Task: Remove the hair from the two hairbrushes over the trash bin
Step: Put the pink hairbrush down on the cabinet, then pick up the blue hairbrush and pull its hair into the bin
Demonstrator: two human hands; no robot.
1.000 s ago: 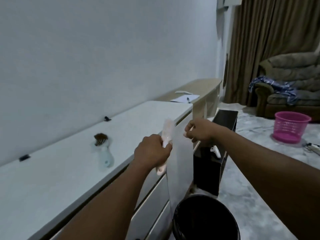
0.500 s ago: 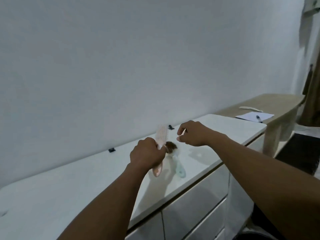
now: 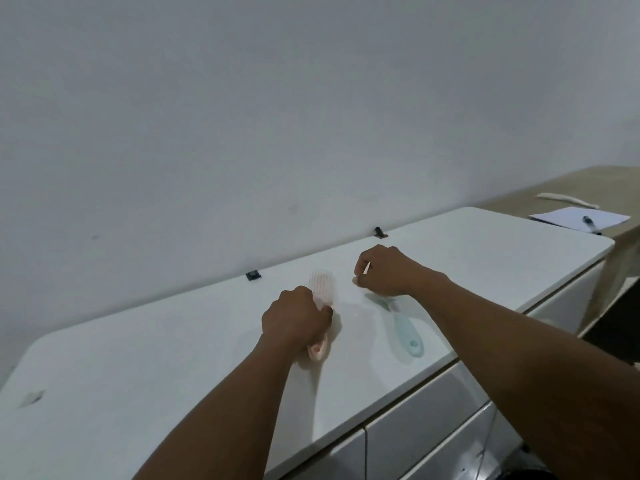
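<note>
So the whole thing sits on a long white counter (image 3: 138, 368) with rounded corners, pushed up against a plain pale grey wall (image 3: 242, 116). Glossy top, you can see soft shadows of the arms on it. Drawer fronts (image 3: 426, 441) show along the near edge, lower right. A couple of small black clips (image 3: 253, 275) sit along the back edge where the top meets the wall.

Left hand (image 3: 294, 318) is clenched around the handle of the pink hairbrush (image 3: 322, 289), bristle head pointing away toward the wall, handle end poking out under the fist just over the counter. Right hand (image 3: 384, 271) is curled up and pinching a thin white stick; it's over the head of the light blue hairbrush (image 3: 405, 332), which lies flat on the counter with its handle pointing toward the near edge. The head of that one is hidden by the hand, so can't say how much hair is on it.

Off to the right there's a lower tan wooden table (image 3: 588, 178) with a sheet of paper (image 3: 575, 218) and a pen (image 3: 590, 223) on it.
</note>
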